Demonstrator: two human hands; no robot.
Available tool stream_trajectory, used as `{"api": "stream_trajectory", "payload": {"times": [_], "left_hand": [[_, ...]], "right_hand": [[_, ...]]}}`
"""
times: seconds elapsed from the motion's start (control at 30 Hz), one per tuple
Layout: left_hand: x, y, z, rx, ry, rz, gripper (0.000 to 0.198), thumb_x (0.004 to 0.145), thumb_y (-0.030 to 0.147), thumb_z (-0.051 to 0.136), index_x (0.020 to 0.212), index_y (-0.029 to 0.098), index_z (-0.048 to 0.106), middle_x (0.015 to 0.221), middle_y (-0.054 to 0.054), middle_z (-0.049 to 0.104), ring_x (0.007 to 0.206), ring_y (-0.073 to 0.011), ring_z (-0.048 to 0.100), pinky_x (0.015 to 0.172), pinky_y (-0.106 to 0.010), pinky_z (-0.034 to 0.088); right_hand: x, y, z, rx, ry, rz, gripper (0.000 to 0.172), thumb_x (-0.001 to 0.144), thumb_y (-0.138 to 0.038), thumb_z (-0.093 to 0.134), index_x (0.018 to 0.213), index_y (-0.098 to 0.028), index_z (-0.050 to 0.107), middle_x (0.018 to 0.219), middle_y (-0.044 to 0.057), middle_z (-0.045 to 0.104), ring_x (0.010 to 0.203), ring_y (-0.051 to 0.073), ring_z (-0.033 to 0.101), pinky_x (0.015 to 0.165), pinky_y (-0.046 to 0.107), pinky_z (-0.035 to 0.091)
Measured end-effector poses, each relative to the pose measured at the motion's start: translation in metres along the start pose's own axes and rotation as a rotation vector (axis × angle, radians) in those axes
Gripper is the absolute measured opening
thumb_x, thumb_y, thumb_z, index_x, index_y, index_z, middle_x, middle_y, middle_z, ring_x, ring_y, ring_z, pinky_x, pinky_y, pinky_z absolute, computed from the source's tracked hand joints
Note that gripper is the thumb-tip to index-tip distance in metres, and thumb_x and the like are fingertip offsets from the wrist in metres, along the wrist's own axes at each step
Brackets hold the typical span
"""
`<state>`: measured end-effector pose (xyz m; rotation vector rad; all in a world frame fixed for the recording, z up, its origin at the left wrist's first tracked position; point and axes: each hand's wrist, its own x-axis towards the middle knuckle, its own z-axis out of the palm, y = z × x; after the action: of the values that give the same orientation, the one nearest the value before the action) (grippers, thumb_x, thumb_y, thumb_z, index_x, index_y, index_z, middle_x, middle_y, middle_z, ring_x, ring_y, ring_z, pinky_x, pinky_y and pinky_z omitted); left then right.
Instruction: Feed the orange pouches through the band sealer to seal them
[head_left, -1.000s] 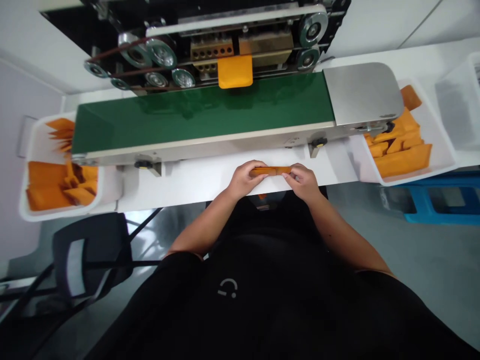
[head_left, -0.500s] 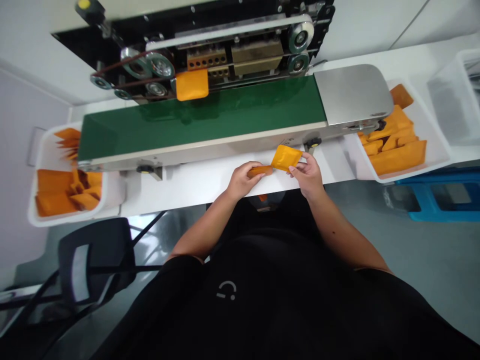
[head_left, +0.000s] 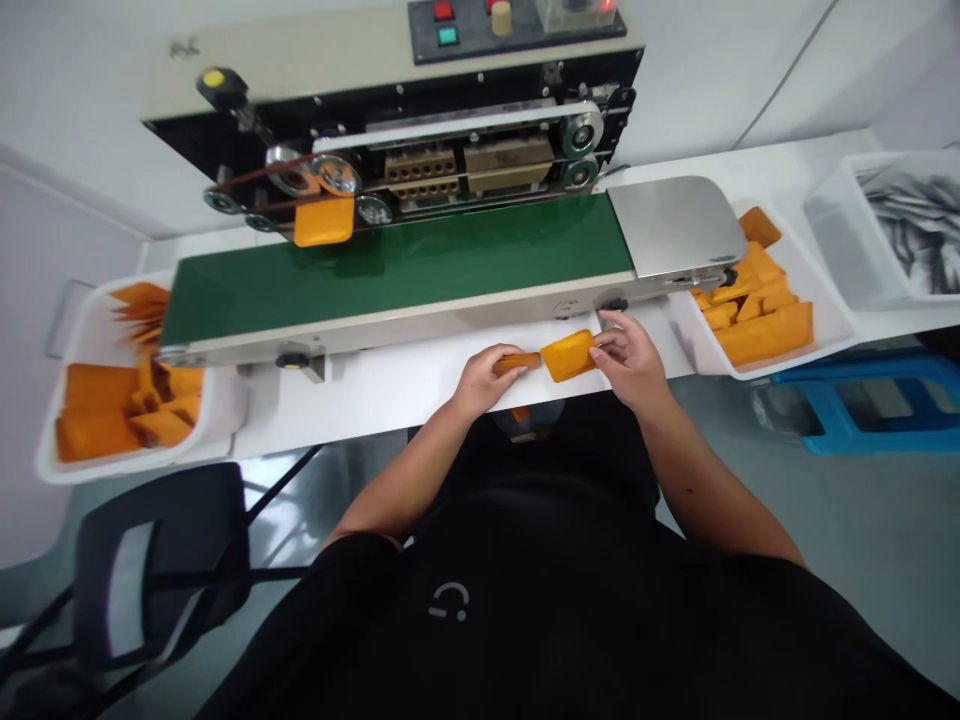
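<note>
In front of the conveyor, my left hand [head_left: 482,381] is closed around an orange packet [head_left: 519,361] seen nearly edge-on; whether it is one packet or a thin stack I cannot tell. My right hand [head_left: 628,362] pinches a second orange packet [head_left: 568,356] by its right end, thumb in front. The packets' near ends almost meet. Another orange packet [head_left: 324,220] hangs from the left rollers of the band sealing machine [head_left: 495,150], its lower part over the green belt [head_left: 405,270].
A white bin [head_left: 832,335] of orange packets stands right of the belt, another bin [head_left: 49,440] of them left. Further right, a clear bin [head_left: 840,225] holds silvery packets. A blue stool [head_left: 832,440] and a dark chair [head_left: 165,560] stand below the white table [head_left: 375,395].
The packet in the sealing machine has travelled left to the end rollers. My right hand has tilted its packet flatter and spread its fingers somewhat. The head view has shifted, showing the control panel.
</note>
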<state>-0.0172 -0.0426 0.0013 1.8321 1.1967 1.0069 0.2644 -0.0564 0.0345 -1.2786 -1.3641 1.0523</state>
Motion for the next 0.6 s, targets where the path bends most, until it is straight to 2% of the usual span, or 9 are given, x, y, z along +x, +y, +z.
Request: {"api": "stream_trajectory", "payload": {"times": [0.07, 0.13, 0.2, 0.27, 0.33, 0.5, 0.6], "left_hand": [[0.0, 0.0, 0.0, 0.008, -0.007, 0.002, 0.026, 0.092, 0.038, 0.076, 0.109, 0.019, 0.074, 0.103, -0.008, 0.079, 0.092, -0.0208, 0.075, 0.087, -0.033, 0.06], [-0.001, 0.0, -0.001, 0.019, -0.012, 0.007, 0.024, 0.092, 0.037, 0.075, 0.11, 0.019, 0.074, 0.104, -0.008, 0.079, 0.093, -0.0209, 0.074, 0.088, -0.034, 0.059], [-0.001, -0.001, -0.001, 0.023, -0.013, 0.009, 0.024, 0.093, 0.036, 0.075, 0.11, 0.019, 0.074, 0.104, -0.008, 0.078, 0.094, -0.021, 0.074, 0.088, -0.034, 0.059], [-0.001, -0.002, 0.0, 0.022, -0.012, 0.007, 0.024, 0.093, 0.035, 0.075, 0.111, 0.019, 0.074, 0.104, -0.007, 0.078, 0.093, -0.0208, 0.074, 0.087, -0.033, 0.059], [-0.002, -0.003, 0.0, 0.016, -0.008, 0.01, 0.024, 0.093, 0.035, 0.075, 0.111, 0.019, 0.074, 0.104, -0.008, 0.078, 0.093, -0.0208, 0.074, 0.086, -0.033, 0.059], [-0.002, -0.002, 0.0, -0.002, 0.002, 0.008, 0.025, 0.093, 0.036, 0.075, 0.111, 0.02, 0.074, 0.105, -0.008, 0.079, 0.095, -0.0216, 0.074, 0.088, -0.035, 0.059], [-0.002, -0.001, -0.001, -0.009, -0.003, 0.015, 0.023, 0.093, 0.036, 0.074, 0.11, 0.02, 0.074, 0.104, -0.007, 0.079, 0.093, -0.021, 0.074, 0.087, -0.035, 0.058]], "right_hand": [[0.006, -0.014, -0.006, -0.013, -0.083, 0.009, 0.077, 0.087, -0.03, 0.075, 0.158, -0.032, 0.045, 0.103, 0.003, 0.07, 0.073, 0.013, 0.065, 0.071, 0.029, 0.062], [0.012, -0.028, -0.01, -0.037, -0.142, 0.025, 0.082, 0.087, -0.028, 0.074, 0.162, -0.034, 0.042, 0.107, 0.003, 0.069, 0.069, 0.011, 0.063, 0.069, 0.028, 0.062], [0.018, -0.043, -0.014, -0.036, -0.173, 0.033, 0.072, 0.087, -0.026, 0.074, 0.156, -0.033, 0.052, 0.111, 0.003, 0.068, 0.071, 0.01, 0.064, 0.071, 0.027, 0.063], [0.026, -0.059, -0.017, 0.001, -0.173, 0.036, 0.055, 0.086, -0.027, 0.074, 0.14, -0.028, 0.066, 0.111, 0.004, 0.068, 0.074, 0.01, 0.066, 0.07, 0.027, 0.063], [0.036, -0.076, -0.02, 0.06, -0.139, 0.038, 0.039, 0.085, -0.029, 0.077, 0.123, -0.024, 0.073, 0.106, 0.005, 0.069, 0.077, 0.013, 0.068, 0.068, 0.027, 0.062], [0.067, -0.112, -0.032, 0.206, -0.013, 0.074, 0.026, 0.082, -0.033, 0.084, 0.101, -0.021, 0.069, 0.08, 0.001, 0.065, 0.069, 0.013, 0.066, 0.06, 0.026, 0.059], [0.093, -0.119, -0.04, 0.273, 0.078, 0.141, 0.018, 0.085, -0.022, 0.078, 0.094, -0.02, 0.063, 0.068, -0.002, 0.06, 0.057, 0.01, 0.059, 0.055, 0.023, 0.054]]}}
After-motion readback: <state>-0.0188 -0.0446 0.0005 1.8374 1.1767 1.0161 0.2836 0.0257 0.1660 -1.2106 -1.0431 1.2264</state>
